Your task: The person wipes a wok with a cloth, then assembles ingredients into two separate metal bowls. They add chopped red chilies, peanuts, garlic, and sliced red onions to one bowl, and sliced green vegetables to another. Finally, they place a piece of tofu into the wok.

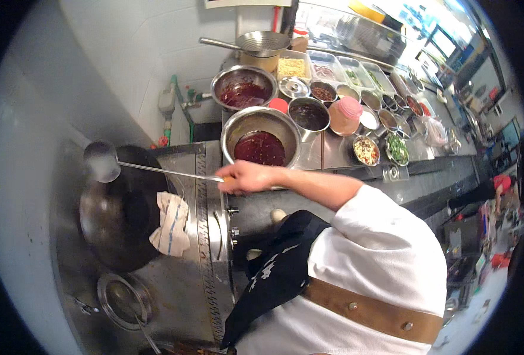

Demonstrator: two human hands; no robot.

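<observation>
My right hand [246, 177] grips the end of a long-handled metal ladle [168, 170]. The ladle's bowl is over the far upper part of a large dark wok [124, 222] on the steel range. A folded white cloth with a blue stripe [171, 225] lies at the wok's near rim. Close beside my right wrist stands a steel bowl of dark red sauce [260, 148]. Below the wok in the picture, a round metal pot [124, 301] has a second utensil's handle leaning out of it. My left hand is out of view.
A second steel bowl of red sauce [244, 88], a strainer [264, 43], a pink-lidded jar [346, 116], a pot of dark liquid [308, 114] and several ingredient containers crowd the steel counter. The range has front knobs [234, 211]. A wall [26, 177] rises behind it. A person in red [502, 183] is far right.
</observation>
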